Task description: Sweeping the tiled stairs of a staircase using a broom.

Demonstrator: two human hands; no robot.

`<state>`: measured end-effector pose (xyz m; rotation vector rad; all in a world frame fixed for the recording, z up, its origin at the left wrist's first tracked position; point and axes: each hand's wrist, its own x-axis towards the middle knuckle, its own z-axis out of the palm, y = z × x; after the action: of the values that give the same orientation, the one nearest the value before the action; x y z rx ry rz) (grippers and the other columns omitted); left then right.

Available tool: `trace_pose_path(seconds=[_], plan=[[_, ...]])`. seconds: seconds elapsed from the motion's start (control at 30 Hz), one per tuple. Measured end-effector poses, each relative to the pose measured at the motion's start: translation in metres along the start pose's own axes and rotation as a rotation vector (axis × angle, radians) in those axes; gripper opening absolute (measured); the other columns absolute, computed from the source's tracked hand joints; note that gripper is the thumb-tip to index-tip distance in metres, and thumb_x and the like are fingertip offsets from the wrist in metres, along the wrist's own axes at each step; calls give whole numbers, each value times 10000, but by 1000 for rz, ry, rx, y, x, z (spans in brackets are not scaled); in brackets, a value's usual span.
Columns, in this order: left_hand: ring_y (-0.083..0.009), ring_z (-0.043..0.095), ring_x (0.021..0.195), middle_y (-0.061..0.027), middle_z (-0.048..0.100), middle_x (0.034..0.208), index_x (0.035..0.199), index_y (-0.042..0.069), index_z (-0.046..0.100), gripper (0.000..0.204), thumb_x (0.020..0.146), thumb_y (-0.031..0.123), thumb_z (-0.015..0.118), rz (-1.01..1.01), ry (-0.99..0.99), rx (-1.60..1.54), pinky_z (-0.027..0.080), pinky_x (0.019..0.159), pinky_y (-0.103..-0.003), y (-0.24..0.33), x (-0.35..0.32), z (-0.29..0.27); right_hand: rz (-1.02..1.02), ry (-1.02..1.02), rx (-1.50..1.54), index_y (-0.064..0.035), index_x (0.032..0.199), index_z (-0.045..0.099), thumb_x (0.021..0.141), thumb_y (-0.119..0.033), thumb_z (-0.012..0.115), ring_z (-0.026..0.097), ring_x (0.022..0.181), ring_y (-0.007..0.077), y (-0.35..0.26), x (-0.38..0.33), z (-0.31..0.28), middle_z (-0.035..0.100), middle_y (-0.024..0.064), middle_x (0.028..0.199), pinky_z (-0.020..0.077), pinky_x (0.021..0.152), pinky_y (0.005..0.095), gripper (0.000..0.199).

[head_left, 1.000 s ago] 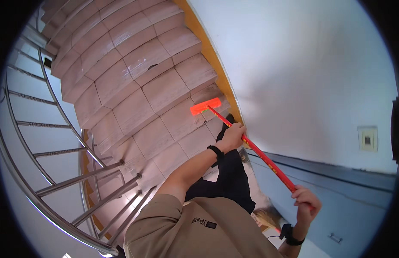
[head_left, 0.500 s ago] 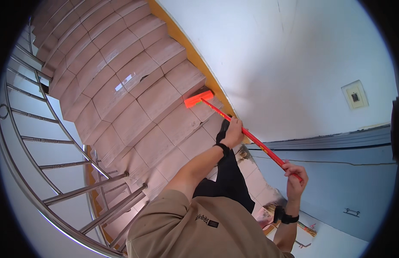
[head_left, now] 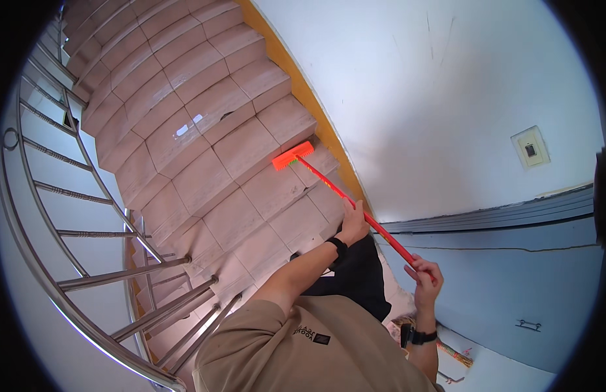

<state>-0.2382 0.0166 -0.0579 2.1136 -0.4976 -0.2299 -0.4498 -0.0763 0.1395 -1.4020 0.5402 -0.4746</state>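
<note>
A long-handled broom (head_left: 393, 243) with a red stick slants across the stairs. Its flat orange head (head_left: 293, 156), with a little green beneath, rests on a tiled step close to the riser and the right-hand wall. My left hand (head_left: 354, 224) is wrapped round the middle of the stick. Higher up, close to the stick's end, my right hand (head_left: 426, 279) grips it with curled fingers. The tiled steps (head_left: 234, 209) are pinkish, with dark joints and some chipped edges.
A curved metal railing (head_left: 38, 202) runs along the left side. To the right stands a white wall (head_left: 407, 98) with a yellow skirting (head_left: 309, 95) and a switch plate (head_left: 530, 149). A blue door-like panel (head_left: 512, 287) lies lower right. My dark-trousered leg (head_left: 358, 274) is below my hands.
The broom head has slid a little to the left along the step. Both hands have come back toward my body, the right one also leftward, still gripping the stick.
</note>
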Motion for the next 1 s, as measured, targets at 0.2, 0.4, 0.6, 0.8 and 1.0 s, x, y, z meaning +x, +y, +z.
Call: trace_pose_path(seconds=[0.2,0.4,0.6,0.8,1.0], plan=[[-344,655,904,-198,608,1066,1068,17,505,214,913,157,547,-701,-143,-1428,556,809,-440,2,47,-15,-55,-41,79,17,902,561,819,86,465,576,1163,354,-6,37,-7,630,156,1007,582,892,493,144],[-277,682,760,-108,592,822,980,-6,500,210,953,203,510,-895,-114,-1406,603,708,-435,45,35,48,-62,-65,78,26,904,578,794,72,466,576,1156,359,-29,35,-53,632,162,989,588,883,490,163],[-261,663,638,-107,591,743,903,-3,528,232,952,220,488,-884,60,-1117,549,501,-383,73,35,112,-136,-85,-37,35,841,592,828,87,478,603,1105,344,-27,55,-99,628,146,944,607,829,481,126],[-260,623,603,-111,548,735,861,33,515,168,925,187,496,-915,73,-955,553,537,-385,35,112,106,-34,-99,23,56,902,617,853,116,475,610,1103,309,3,122,-91,642,175,1061,589,874,419,162],[-262,621,593,-99,552,728,867,23,521,223,943,231,498,-891,127,-1108,557,550,-389,74,82,129,-136,-184,-31,53,912,617,857,105,469,615,1097,308,-33,115,-133,645,176,1018,593,864,446,167]])
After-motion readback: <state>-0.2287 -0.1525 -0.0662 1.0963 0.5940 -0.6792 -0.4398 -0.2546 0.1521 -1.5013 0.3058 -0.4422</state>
